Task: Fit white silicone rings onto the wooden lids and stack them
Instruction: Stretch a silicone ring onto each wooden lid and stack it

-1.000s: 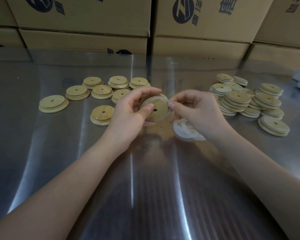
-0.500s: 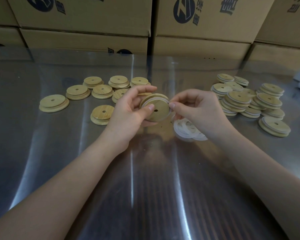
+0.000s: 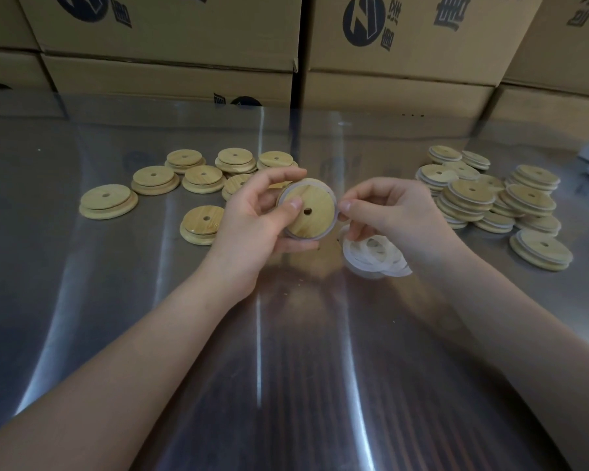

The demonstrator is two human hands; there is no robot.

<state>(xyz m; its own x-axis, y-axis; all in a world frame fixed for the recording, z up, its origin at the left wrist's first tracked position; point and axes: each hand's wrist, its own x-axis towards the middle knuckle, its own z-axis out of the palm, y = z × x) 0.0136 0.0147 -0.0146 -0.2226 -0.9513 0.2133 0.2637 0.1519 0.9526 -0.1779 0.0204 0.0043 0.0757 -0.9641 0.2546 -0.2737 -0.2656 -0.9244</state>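
Desk: nearest me, both forearms reach out over the shiny metal desk.
Loose rings: a small heap of loose rings lies on the desk just under the right hand.
Left hand: the left hand grips the wooden lid, thumb on its face and fingers curled behind.
Right hand: the right hand pinches the white ring at the lid's right edge.
Lid: I see it held between both hands, its face tilted toward me. I cannot quite tell whether the ring is seated all round.
Bare lids: the bare lids are scattered left of and beyond the left hand.
Ringed lids: the ringed lids are stacked right of the right hand.
Boxes: cardboard boxes stand farthest back.
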